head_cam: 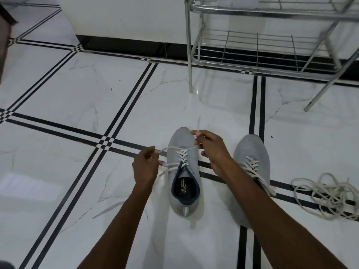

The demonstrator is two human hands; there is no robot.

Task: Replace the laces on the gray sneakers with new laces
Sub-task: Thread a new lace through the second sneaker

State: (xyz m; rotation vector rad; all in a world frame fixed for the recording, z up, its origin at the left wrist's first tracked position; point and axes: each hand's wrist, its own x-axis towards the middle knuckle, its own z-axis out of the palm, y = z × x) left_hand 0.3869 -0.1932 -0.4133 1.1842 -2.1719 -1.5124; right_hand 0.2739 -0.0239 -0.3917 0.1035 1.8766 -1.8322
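From the head view we see two gray sneakers standing on the white marble floor [97,90], toes pointing toward the top of the frame. The left sneaker [184,171] sits at lower centre, its dark blue collar open toward us; the right sneaker [254,152] stands just beside it, toward the right, partly hidden under our right forearm.

Our left hand [145,167] is at the left flank of the left sneaker, fingers curled and pinching one end of the white lace [182,153] that crisscrosses the eyelets. Our right hand [209,146] hovers over the toe of the same shoe, fingers curled and pinching the other end of that lace, whose tip sticks up above the knuckles, blurred. The lace runs taut from each hand to the upper eyelets.

The right sneaker carries its own white lacing, with loose ends trailing over its side. At the right edge of the frame a tangled pile of off-white laces [328,195] lies on the floor, well apart from our hands.

In the upper right stands a metal wire rack [262,63] against the wall.
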